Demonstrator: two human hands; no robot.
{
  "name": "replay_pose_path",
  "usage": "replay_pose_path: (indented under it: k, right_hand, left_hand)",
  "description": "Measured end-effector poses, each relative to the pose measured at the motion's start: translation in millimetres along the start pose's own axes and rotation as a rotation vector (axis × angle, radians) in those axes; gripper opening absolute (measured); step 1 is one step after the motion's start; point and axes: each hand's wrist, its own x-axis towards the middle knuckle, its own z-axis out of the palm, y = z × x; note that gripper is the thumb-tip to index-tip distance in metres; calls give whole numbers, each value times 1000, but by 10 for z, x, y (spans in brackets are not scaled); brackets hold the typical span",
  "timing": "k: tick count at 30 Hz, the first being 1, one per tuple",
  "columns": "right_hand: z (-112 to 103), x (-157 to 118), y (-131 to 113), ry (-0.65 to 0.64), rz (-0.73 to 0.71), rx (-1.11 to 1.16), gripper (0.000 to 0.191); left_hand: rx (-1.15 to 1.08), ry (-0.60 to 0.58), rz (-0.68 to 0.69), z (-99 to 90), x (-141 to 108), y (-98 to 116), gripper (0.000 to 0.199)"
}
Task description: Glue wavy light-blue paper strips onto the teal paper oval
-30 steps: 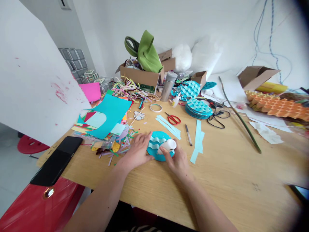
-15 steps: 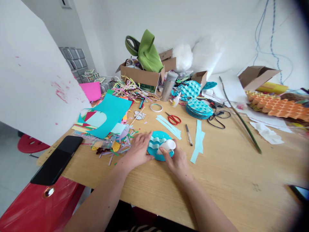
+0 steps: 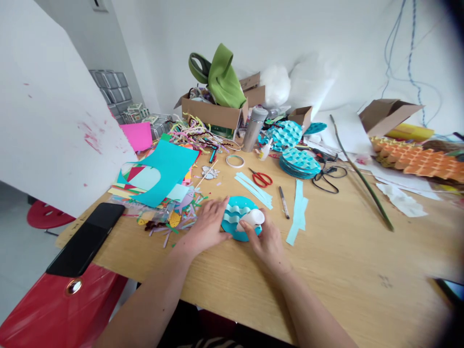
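Observation:
A round blue paper disc (image 3: 236, 234) with wavy pale-blue paper strips (image 3: 235, 210) across it lies on the wooden table in front of me. My left hand (image 3: 206, 223) rests at the disc's left edge, fingers stretched out and thumb apart, steadying nothing else. Wrapped round a white glue bottle (image 3: 255, 217), my right hand (image 3: 267, 241) tilts it over the right part of the disc. The bottle's base faces up toward me, and its tip is hidden. Flat light-blue strips (image 3: 253, 189) lie just beyond the disc, and more strips (image 3: 297, 212) lie to its right.
Red-handled scissors (image 3: 261, 179), a pen (image 3: 284, 203) and a tape roll (image 3: 235, 161) lie beyond my hands. Stacked wavy discs (image 3: 299, 164) and a steel flask (image 3: 255, 129) stand farther back. Paper scraps, blue sheets (image 3: 170, 162) and a phone (image 3: 87, 237) are at left; a green stem (image 3: 362, 174) is at right.

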Motion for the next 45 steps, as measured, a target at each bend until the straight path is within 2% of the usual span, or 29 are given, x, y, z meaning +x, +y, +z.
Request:
replay_pose_path:
  k: [6,14,24,32,38,45]
  right_hand:
    - [1,0,-7,14,-6,-8,21]
    - [-38,-11,46,100,78,15,21]
    - [-16,-3,-5,14,27,7,22]
    - [-17,-2,-12,20,56,6,22]
    - [33,13,-34,119,59,25,23]
    - [166,43,-115,50,-30,9,21]
  left_hand:
    - [6,-26,-13,-20,1,15,99]
    - [-23,-16,-13,-19,-1,12,99]
    - [-23,-11,-17,-11,-1,5,99]
    - [-58,5,0,-12,-5,3,97]
    - [-69,-27,-38,-44,-12,6,98]
    - [-85,-47,-38,-85,-23,9,94]
